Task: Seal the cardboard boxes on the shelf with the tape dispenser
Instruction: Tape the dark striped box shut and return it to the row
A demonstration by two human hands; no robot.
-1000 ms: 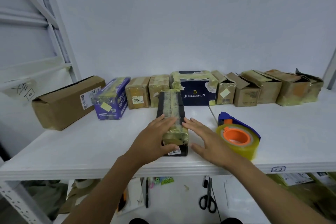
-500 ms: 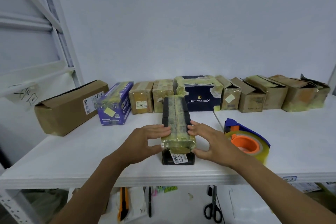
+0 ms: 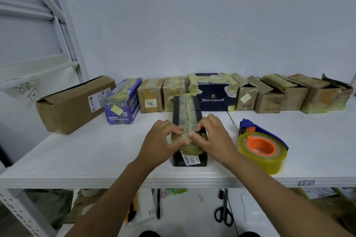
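Fingers [image 3: 176, 131] of the left hand [image 3: 163, 140] were curled on top of a long black box [image 3: 187, 110], their tips pressing the yellowish tape that ran along its lid, while the thumb bore down on the tape where it folded over the near end. Those of the right hand [image 3: 213, 136] mirrored them from the other side, bent at the knuckles and bearing on the same strip, so that both hands held the near end of the box between fingertips and thumbs. This box stood on the white shelf [image 3: 77, 156], close to its front edge and straight ahead of the person, its long axis running away from them toward a row of boxes [image 3: 269, 98] lined up against the back wall; some at the right of that row had flaps standing open. What mattered most for the coming move was the tape dispenser [image 3: 262, 146]: it lay on its side on the shelf just to the right of the box, orange core facing up, blue handle pointing away, apart from both hands but plainly nearer the right one. It seemed the tape end was being smoothed down, and that the right hand would be the natural one to reach across for the dispenser
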